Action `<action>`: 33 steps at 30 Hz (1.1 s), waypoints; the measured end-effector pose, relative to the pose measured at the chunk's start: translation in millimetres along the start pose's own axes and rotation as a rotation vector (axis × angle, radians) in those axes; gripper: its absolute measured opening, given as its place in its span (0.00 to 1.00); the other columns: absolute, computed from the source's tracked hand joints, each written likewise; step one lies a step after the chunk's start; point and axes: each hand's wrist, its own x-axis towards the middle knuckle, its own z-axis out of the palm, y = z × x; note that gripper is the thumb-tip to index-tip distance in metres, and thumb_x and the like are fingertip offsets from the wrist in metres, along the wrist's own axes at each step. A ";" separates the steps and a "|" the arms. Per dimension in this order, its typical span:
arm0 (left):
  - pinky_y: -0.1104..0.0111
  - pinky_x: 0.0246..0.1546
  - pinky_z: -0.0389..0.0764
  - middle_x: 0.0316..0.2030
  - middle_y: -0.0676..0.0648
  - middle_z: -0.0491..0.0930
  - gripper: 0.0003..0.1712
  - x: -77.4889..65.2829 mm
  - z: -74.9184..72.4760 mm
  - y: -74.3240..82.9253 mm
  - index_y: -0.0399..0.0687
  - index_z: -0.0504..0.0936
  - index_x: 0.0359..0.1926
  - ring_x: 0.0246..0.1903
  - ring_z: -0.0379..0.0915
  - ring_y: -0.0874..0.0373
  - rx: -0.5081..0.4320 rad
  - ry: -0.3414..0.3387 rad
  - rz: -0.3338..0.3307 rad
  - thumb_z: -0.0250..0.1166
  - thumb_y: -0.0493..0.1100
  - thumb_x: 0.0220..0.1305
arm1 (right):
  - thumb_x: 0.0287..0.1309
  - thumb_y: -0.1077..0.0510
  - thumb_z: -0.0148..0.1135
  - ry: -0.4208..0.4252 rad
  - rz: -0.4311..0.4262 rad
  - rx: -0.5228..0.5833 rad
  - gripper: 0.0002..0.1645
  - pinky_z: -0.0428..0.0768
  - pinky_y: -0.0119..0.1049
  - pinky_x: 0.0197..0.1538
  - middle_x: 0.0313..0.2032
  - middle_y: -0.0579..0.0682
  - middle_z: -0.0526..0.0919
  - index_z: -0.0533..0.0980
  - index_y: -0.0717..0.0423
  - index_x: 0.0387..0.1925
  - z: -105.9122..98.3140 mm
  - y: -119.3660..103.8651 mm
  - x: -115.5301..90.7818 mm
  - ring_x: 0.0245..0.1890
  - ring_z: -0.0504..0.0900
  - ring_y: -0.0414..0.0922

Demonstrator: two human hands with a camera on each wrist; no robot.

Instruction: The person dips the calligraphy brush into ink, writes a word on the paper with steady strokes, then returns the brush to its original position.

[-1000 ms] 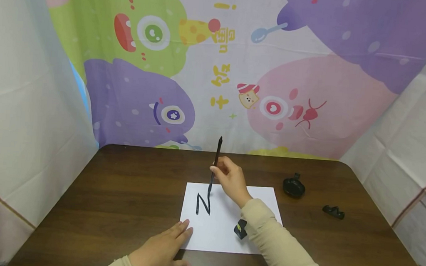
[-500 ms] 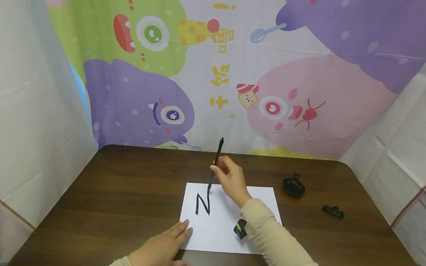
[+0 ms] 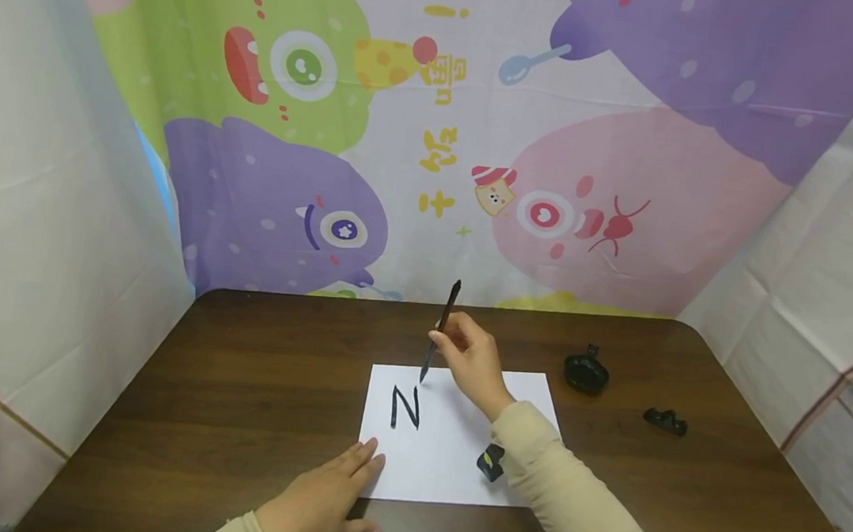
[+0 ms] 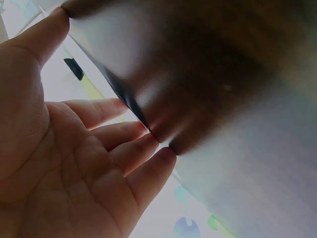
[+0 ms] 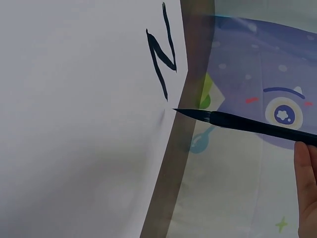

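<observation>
My right hand [image 3: 473, 357] pinches a black writing brush [image 3: 443, 326] between thumb and fingers over the far part of a white paper sheet [image 3: 447, 476]. In the right wrist view the pointed tip of the brush [image 5: 237, 120] hangs just off the end of a stroke. A black letter N [image 3: 406, 408] is on the left of the sheet. My left hand [image 3: 326, 496] lies with fingers spread, its fingertips on the sheet's near left edge and its thumb on the table. The left wrist view shows the palm of this hand [image 4: 74, 153] from below.
On the brown table [image 3: 236, 393], a black ink dish [image 3: 587, 373] stands right of the paper, with a black wavy brush rest [image 3: 666, 421] beyond it. A small black object with a yellow mark [image 3: 491, 463] shows by the right sleeve. A cartoon curtain [image 3: 426, 266] hangs behind the table.
The brush tip has lifted off the top of the N's right stroke. My right hand has shifted slightly right, and the brush leans more to the right. The left hand stays put.
</observation>
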 end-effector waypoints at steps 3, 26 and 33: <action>0.51 0.57 0.68 0.67 0.42 0.57 0.48 -0.2 0.1 0.7 0.44 0.63 0.65 0.65 0.57 0.45 0.005 0.009 0.001 0.60 0.68 0.50 | 0.56 0.53 0.61 0.005 -0.007 0.003 0.08 0.81 0.31 0.37 0.31 0.46 0.82 0.75 0.49 0.37 -1.2 0.3 -2.5 0.33 0.82 0.40; 0.51 0.56 0.68 0.68 0.43 0.56 0.49 1.0 1.2 -0.5 0.46 0.62 0.66 0.66 0.55 0.46 -0.004 -0.012 -0.007 0.60 0.69 0.50 | 0.55 0.55 0.62 -0.010 -0.033 -0.015 0.06 0.81 0.30 0.34 0.29 0.47 0.83 0.75 0.50 0.35 -1.3 0.2 -12.5 0.29 0.82 0.40; 0.51 0.57 0.67 0.68 0.43 0.56 0.49 1.0 -0.1 0.3 0.46 0.62 0.66 0.66 0.55 0.46 -0.007 -0.019 -0.011 0.60 0.69 0.50 | 0.56 0.53 0.62 -0.026 -0.024 -0.064 0.07 0.80 0.31 0.36 0.30 0.43 0.82 0.76 0.48 0.36 -3.8 -1.4 -15.6 0.30 0.80 0.37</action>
